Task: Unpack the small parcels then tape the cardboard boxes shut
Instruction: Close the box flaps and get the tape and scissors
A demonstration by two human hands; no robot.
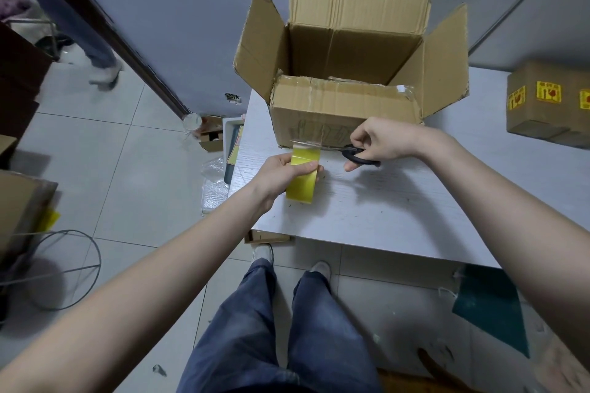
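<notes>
A large cardboard box (335, 112) stands on the white table (399, 207) with all its top flaps open. My left hand (281, 177) grips a yellow roll of tape (303, 182) just in front of the box. A clear strip of tape (306, 144) runs from the roll up to the box's front wall. My right hand (383, 140) holds black-handled scissors (359, 155) to the right of the strip, blades pointing left towards it along the box's bottom edge.
A smaller closed box (549, 105) with yellow stickers sits at the table's right. On the tiled floor to the left lie bubble wrap (214, 188), a small carton (210, 137) and a cable loop (64, 268). Another person's leg (102, 54) shows far left.
</notes>
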